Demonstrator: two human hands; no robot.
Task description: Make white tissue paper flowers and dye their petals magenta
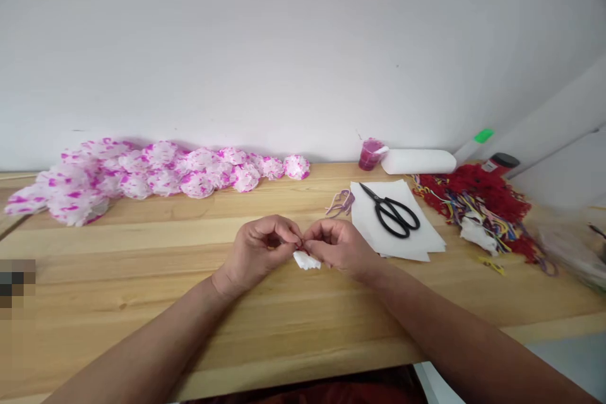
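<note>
Near the middle of the wooden table (189, 284), my left hand (262, 249) and my right hand (338, 246) meet with their fingertips pinched together. Between them is a thin dark red strand (300, 245), which both hands grip. Just below the fingertips a small folded white paper (307, 261) with a wavy edge shows; its upper part is hidden by the fingers. To the right of my right hand, black scissors (392, 211) lie on a stack of white paper sheets (426, 243). A loose purple strand (339, 203) rests just behind my right hand.
Pink-and-white paper flowers (199, 170) line the wall at the left. At the back right are a cup of purple liquid (370, 154), a white roll (419, 161) and a dark-lidded red jar (500, 164). Red and mixed-colour yarn (492, 199) is heaped at the right, beside a yellow clip (492, 265).
</note>
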